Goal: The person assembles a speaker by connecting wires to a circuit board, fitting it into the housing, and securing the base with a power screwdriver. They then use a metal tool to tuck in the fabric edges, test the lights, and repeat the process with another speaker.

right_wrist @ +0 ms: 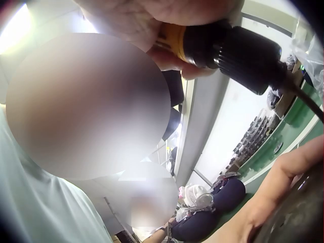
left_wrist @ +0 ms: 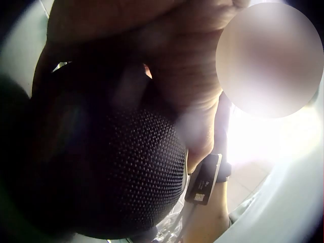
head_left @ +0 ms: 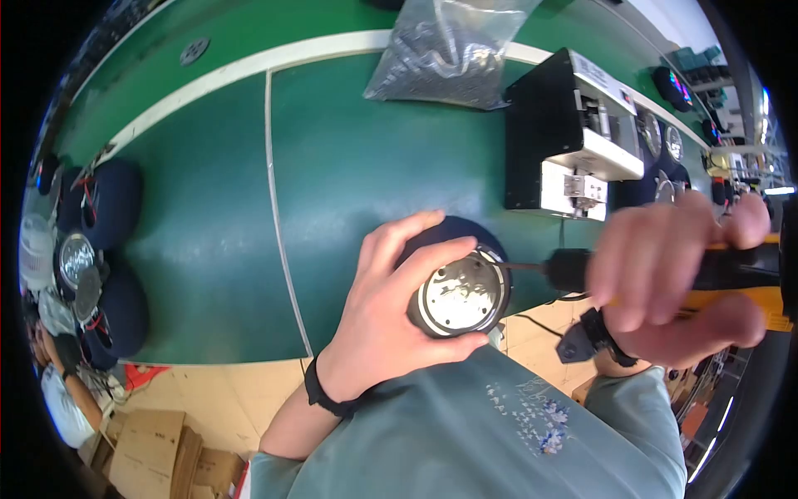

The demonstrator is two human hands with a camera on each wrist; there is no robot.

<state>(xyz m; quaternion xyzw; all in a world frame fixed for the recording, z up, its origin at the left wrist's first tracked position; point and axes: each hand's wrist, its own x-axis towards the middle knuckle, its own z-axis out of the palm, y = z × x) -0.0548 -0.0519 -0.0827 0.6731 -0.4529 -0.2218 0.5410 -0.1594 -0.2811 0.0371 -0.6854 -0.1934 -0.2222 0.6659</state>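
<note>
My left hand [head_left: 378,308] grips a dark, rounded speaker [head_left: 453,230] near the bench's front edge, fingers over its far side and thumb along the near side. Its mesh-covered body [left_wrist: 147,167] fills much of the left wrist view. A shiny round end plate [head_left: 461,299] with small holes around its border faces up. My right hand [head_left: 665,274] is wrapped round a yellow and black electric screwdriver [head_left: 569,270], held nearly level. The thin bit [head_left: 522,266] points left, its tip overlapping the plate's upper edge beside my left index finger.
A black and silver box-shaped machine [head_left: 540,133] stands at the back right. Beside it lies a clear plastic bag [head_left: 449,62] of small dark parts. More dark rounded speakers [head_left: 120,204] are at the left, with another person [head_left: 71,399] beyond. Cardboard boxes [head_left: 150,449] stand on the floor.
</note>
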